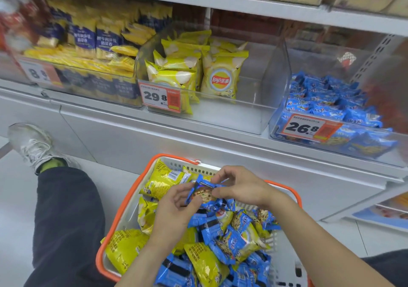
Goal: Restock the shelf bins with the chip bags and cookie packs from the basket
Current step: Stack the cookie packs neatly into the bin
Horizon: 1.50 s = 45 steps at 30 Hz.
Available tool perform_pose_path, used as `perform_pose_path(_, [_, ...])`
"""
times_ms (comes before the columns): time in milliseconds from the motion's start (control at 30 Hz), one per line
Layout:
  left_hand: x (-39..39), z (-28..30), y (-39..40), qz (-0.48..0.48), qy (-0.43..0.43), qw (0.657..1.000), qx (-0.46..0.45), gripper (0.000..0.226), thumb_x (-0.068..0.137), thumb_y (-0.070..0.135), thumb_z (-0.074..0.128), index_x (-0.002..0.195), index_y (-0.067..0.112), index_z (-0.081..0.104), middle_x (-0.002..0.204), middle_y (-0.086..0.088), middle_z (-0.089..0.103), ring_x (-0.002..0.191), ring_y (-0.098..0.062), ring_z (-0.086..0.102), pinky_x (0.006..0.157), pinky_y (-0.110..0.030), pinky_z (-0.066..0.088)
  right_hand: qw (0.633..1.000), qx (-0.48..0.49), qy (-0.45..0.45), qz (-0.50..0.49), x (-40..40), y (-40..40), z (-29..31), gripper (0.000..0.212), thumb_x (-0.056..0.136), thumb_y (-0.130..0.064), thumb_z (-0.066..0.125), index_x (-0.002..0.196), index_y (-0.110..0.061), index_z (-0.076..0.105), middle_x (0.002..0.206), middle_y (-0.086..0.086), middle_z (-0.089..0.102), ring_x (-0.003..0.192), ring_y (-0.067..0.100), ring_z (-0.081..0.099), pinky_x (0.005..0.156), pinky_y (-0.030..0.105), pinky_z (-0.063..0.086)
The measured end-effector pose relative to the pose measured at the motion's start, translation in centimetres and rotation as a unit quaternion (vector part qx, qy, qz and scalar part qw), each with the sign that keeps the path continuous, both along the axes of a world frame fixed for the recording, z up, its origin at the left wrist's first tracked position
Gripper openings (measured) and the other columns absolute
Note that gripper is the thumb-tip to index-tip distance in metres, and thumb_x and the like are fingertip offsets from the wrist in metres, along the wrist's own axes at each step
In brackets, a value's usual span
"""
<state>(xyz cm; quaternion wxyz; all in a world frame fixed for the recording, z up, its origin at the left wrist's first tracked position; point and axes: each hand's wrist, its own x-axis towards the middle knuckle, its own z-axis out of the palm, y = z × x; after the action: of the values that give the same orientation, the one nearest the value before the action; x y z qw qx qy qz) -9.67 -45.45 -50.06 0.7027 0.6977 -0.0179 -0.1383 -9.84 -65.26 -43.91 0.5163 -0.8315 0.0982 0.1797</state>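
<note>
Currently both hands, left hand (176, 209) and right hand (238, 187), pinch one blue foil cookie pack (202, 193); beneath it the orange-rimmed white plastic basket (284, 189) remains largely full, so restocking looks far from complete.

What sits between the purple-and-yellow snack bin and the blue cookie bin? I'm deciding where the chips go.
In the head view, a clear bin of yellow Lay's chip bags, tagged 29.8, its right half bare.

Three clear shelf bins (260, 101), one basket (123, 209), two hands (176, 207).
</note>
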Motion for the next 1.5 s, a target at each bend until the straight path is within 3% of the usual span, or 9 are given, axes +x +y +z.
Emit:
perform_pose_path(200, [2.7, 3.6, -1.1, -0.105, -0.129, 0.979, 0.114, 0.023, 0.084, 0.023, 0.078, 0.103, 0.032, 0.07, 0.098, 0.013, 0.071, 0.091, -0.009, 0.064, 0.077, -0.021, 0.05, 0.99, -0.095, -0.096, 0.037, -0.1, -0.8, 2.9, 0.075, 0.071, -0.032, 0.087, 0.133, -0.038, 0.045, 0.122, -0.012, 0.053, 0.096, 0.007, 0.063, 0.08, 0.026, 0.055])
perform_pose_path(367, [4.3, 7.6, -3.7, -0.153, -0.244, 0.945, 0.153, 0.03, 0.077, 0.035, 0.078, 0.104, 0.039, 0.066, 0.091, 0.016, 0.067, 0.086, -0.008, 0.063, 0.078, -0.022, 0.051, 0.959, -0.203, -0.185, 0.071, 0.0, -0.9, 5.1, 0.044, 0.075, -0.024, 0.079, 0.115, -0.028, 0.062, 0.099, -0.009, 0.068, 0.076, 0.005, 0.057, 0.077, 0.03, 0.051])
perform_pose_path(500, [4.8, 9.5, -5.3, -0.125, -0.323, 0.926, 0.149, 0.041, 0.081, 0.034, 0.079, 0.117, 0.035, 0.059, 0.104, 0.018, 0.066, 0.102, -0.004, 0.062, 0.086, -0.013, 0.045, 0.96, -0.211, -0.183, 0.021, 0.0, -2.7, 7.3, 0.048, 0.077, -0.032, 0.082, 0.12, -0.026, 0.06, 0.099, -0.006, 0.068, 0.073, 0.006, 0.056, 0.072, 0.025, 0.046])
perform_pose_path(633, [5.4, 9.9, -6.3, -0.141, -0.243, 0.951, 0.13, 0.04, 0.079, 0.04, 0.074, 0.115, 0.033, 0.059, 0.096, 0.017, 0.07, 0.093, -0.002, 0.066, 0.081, -0.018, 0.05, 0.97, -0.166, -0.178, -0.015, -0.3, -5.2, 9.1, 0.042, 0.078, -0.033, 0.083, 0.109, -0.026, 0.055, 0.098, -0.003, 0.066, 0.068, 0.01, 0.061, 0.074, 0.036, 0.054])
perform_pose_path(767, [5.7, 10.9, -8.5, -0.156, -0.208, 0.963, 0.075, 0.023, 0.083, 0.018, 0.077, 0.101, 0.028, 0.066, 0.088, 0.014, 0.072, 0.078, -0.012, 0.067, 0.072, -0.024, 0.053, 0.973, -0.156, -0.166, -0.027, -0.7, -7.8, 10.8, 0.034, 0.077, -0.034, 0.083, 0.099, -0.032, 0.058, 0.098, -0.007, 0.068, 0.085, 0.014, 0.068, 0.083, 0.038, 0.056])
perform_pose_path(900, [5.9, 13.1, -11.2, -0.181, -0.282, 0.937, 0.095, 0.024, 0.084, 0.014, 0.076, 0.1, 0.03, 0.068, 0.085, 0.016, 0.07, 0.078, -0.009, 0.065, 0.071, -0.019, 0.051, 0.966, -0.18, -0.183, -0.022, -1.2, -10.3, 13.5, 0.035, 0.073, -0.03, 0.087, 0.1, -0.032, 0.064, 0.097, -0.013, 0.068, 0.09, 0.001, 0.065, 0.081, 0.02, 0.053])
perform_pose_path(1100, [5.8, 15.6, -16.5, -0.151, -0.383, 0.909, 0.07, 0.023, 0.083, 0.027, 0.073, 0.105, 0.027, 0.067, 0.088, 0.01, 0.069, 0.082, -0.012, 0.065, 0.075, -0.033, 0.053, 0.935, -0.237, -0.257, -0.062, -2.2, -13.9, 15.4, 0.028, 0.072, -0.029, 0.086, 0.094, -0.034, 0.069, 0.092, -0.017, 0.069, 0.09, -0.001, 0.062, 0.076, 0.024, 0.048])
perform_pose_path(1300, [6.1, 18.6, -21.7, -0.166, -0.451, 0.87, 0.115, 0.054, 0.082, 0.029, 0.078, 0.13, 0.031, 0.052, 0.108, 0.013, 0.059, 0.095, -0.003, 0.058, 0.083, -0.017, 0.047, 0.908, -0.201, -0.324, -0.175, -3.2, -18.6, 16.6, 0.035, 0.065, -0.02, 0.092, 0.087, -0.027, 0.067, 0.088, -0.012, 0.072, 0.086, 0.003, 0.067, 0.08, 0.037, 0.056])
perform_pose_path(1500, [8.1, 20.3, -28.2, -0.236, -0.503, 0.794, 0.247, 0.029, 0.085, 0.024, 0.074, 0.112, 0.028, 0.066, 0.083, 0.009, 0.057, 0.072, -0.009, 0.052, 0.075, -0.03, 0.043, 0.868, -0.258, -0.362, -0.221, -4.3, -23.0, 16.0, 0.044, 0.065, -0.021, 0.091, 0.1, -0.03, 0.066, 0.101, -0.014, 0.068, 0.096, 0.003, 0.065, 0.084, 0.033, 0.057])
